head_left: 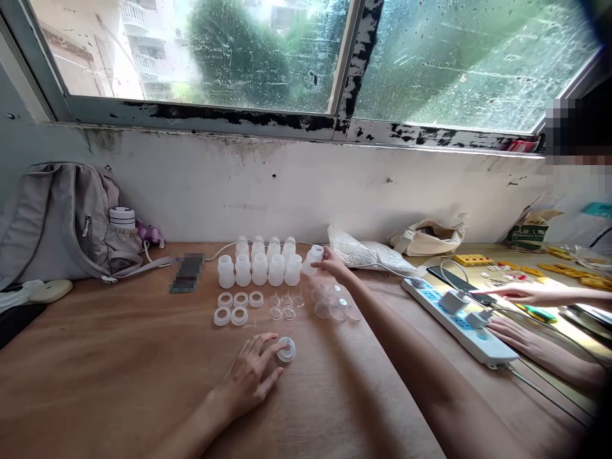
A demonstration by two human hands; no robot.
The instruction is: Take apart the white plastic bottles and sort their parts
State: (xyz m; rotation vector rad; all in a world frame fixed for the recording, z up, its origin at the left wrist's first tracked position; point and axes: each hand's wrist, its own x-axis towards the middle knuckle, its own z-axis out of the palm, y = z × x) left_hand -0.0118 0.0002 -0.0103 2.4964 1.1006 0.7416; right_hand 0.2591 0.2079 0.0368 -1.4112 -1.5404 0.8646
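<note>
My left hand (255,370) rests on the wooden table with fingers apart, its index fingertip touching a small round translucent part (286,349). At the right end of a row of white plastic bottles (259,269), my right hand (329,262) grips one white bottle (313,260), which tilts slightly. Clear-topped pieces (274,245) stand behind the row. In front of it lie several white rings (240,315), several thin clear rings (289,313) and, further right, a cluster of clear round covers (337,312).
A grey backpack (52,223) and a phone (187,273) are at the left. A white power strip (459,325) with plugs and cables lies right of my right arm. Beyond it are another person's hands (521,294) and yellow parts. A plastic bag (368,254) sits by the wall.
</note>
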